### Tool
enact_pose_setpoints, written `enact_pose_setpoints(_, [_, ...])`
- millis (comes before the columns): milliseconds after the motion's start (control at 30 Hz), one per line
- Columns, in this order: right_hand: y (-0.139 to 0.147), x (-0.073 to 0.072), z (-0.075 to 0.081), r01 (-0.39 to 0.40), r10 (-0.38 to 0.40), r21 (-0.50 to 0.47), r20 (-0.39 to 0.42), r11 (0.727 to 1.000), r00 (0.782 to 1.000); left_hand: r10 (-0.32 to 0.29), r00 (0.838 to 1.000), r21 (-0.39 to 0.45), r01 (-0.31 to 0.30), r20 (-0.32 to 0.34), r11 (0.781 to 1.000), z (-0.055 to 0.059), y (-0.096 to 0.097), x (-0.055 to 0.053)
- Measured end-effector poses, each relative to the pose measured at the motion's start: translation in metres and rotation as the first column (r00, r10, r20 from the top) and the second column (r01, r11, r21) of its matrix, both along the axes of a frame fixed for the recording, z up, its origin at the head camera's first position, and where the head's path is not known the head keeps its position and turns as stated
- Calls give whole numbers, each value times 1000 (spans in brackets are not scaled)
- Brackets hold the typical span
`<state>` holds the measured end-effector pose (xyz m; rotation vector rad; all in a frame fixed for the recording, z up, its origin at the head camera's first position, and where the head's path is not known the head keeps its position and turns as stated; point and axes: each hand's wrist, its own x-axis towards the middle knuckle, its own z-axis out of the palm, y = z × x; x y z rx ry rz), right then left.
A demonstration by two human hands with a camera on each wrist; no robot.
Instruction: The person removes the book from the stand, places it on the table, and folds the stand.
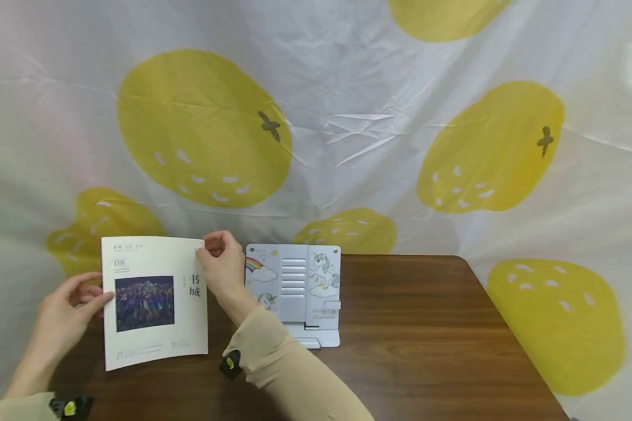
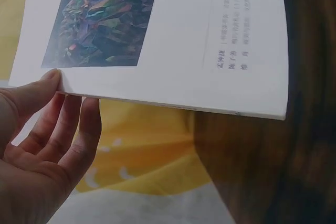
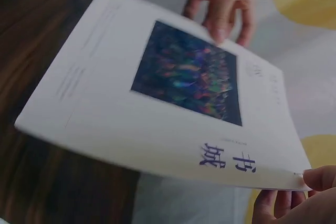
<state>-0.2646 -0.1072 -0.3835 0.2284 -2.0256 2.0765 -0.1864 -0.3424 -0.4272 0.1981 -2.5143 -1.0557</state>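
Note:
A white softcover magazine (image 1: 155, 304) is held up at the left of the head view, its cover facing me. Printed on it are a dark, many-coloured picture, "08" and large Chinese characters. My left hand (image 1: 65, 318) pinches its left edge, thumb on the cover and fingers behind, as the left wrist view also shows. At the upper right corner, my right hand (image 1: 223, 266) pinches it between thumb and fingers. Just right of that hand stands a pale book stand (image 1: 294, 292) with unicorn and rainbow drawings and a slotted middle; the right forearm hides part of its lower left.
The dark brown wooden table (image 1: 416, 327) stretches under and to the right of the book stand. Behind it hangs a whitish curtain (image 1: 347, 88) with large yellow fruit prints, which also drapes past the table's right edge. Black bands are on both wrists.

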Motion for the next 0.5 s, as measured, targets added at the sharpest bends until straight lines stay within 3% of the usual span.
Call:
enact_pose_setpoints(267, [-5, -6, -25, 9, -12, 68, 36, 998, 999, -42, 999, -20, 42, 20, 999, -21, -2, -2])
enact_pose_setpoints(500, [-4, -12, -51, 31, -39, 81, 107, 996, 993, -75, 989, -20, 78, 127, 997, -49, 0, -13])
